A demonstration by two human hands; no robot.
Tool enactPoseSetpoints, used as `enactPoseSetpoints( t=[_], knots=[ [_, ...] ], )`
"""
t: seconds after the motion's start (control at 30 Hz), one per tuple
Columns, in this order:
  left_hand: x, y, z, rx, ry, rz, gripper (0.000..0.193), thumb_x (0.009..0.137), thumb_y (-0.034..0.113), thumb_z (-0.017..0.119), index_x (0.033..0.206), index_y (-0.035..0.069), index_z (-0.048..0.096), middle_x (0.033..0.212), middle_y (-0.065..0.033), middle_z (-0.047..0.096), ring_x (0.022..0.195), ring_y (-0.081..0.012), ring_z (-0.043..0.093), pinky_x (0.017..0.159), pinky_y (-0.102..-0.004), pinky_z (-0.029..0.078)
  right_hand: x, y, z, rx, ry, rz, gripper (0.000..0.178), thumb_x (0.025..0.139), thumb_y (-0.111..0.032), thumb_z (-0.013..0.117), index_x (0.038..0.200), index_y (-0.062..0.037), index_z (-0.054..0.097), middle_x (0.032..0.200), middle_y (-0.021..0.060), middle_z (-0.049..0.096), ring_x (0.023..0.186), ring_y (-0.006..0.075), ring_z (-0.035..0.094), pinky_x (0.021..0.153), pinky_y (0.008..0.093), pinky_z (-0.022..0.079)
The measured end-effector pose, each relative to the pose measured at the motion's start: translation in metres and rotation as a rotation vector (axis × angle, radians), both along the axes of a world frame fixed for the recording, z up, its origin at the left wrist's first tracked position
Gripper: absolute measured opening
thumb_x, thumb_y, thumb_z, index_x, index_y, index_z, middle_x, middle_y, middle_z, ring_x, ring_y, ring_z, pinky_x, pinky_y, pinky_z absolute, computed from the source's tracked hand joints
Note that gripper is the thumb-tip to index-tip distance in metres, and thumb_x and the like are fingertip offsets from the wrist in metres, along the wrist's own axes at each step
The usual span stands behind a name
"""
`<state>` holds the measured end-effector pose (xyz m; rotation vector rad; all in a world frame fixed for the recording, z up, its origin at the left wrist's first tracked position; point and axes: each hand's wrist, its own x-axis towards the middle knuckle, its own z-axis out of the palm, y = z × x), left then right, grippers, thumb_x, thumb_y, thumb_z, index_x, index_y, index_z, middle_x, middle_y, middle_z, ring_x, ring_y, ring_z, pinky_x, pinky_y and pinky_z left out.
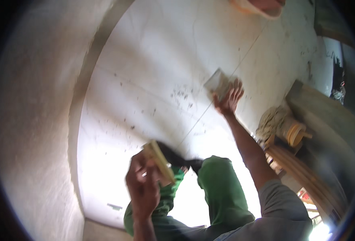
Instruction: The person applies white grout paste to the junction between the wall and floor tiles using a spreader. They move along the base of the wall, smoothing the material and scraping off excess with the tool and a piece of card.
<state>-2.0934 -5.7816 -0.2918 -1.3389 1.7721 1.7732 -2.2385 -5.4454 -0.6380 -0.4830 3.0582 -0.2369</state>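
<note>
My left hand (142,180), fingers wrapped, holds up a flat pale-yellow rectangular block (161,162) above the floor, near my knees. It is seen edge-on and a little blurred, so I cannot tell its exact kind. Further out to the right, my right hand (229,98) lies with its fingers spread over a thin greyish-white square piece (217,81). Part of that piece is hidden under the hand, beside a joint line between the pale floor tiles (153,88).
A bare plastered wall (33,120) curves along the left. Dark specks dot the tiles. To the right are a bundled beige cloth (270,122), a yellow-rimmed bucket (294,133) and wooden boards (306,176). An orange-pink container (266,7) sits at the top.
</note>
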Motion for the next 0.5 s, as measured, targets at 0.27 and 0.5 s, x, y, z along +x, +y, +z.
enactPoseSetpoints(
  t=[0.27, 0.5],
  knots=[
    [0.076, 0.071, -0.018, 0.234, -0.203, -0.041, 0.039, 0.109, 0.037, 0.055, 0.116, 0.001, 0.070, 0.105, -0.0080, 0.071, 0.087, -0.0177, 0.066, 0.080, -0.0322, 0.053, 0.028, -0.071, 0.016, -0.310, -0.489, -0.777, 0.063, 0.090, -0.045, 0.070, 0.128, 0.0029, 0.053, 0.124, 0.0277, 0.061, 0.118, 0.0429, 0.060, 0.100, 0.0558, 0.048],
    [0.205, 0.092, 0.080, 0.462, -0.141, 0.568, 0.026, 0.105, 0.025, 0.058, 0.126, 0.009, 0.062, 0.103, -0.0016, 0.066, 0.089, -0.0112, 0.065, 0.070, -0.0274, 0.056, 0.132, -0.078, 0.347, -0.412, -0.796, -0.700, 0.012, 0.090, -0.009, 0.059, 0.102, -0.0039, 0.057, 0.086, 0.0296, 0.066, 0.086, 0.0517, 0.066, 0.072, 0.0593, 0.051]
  ],
)
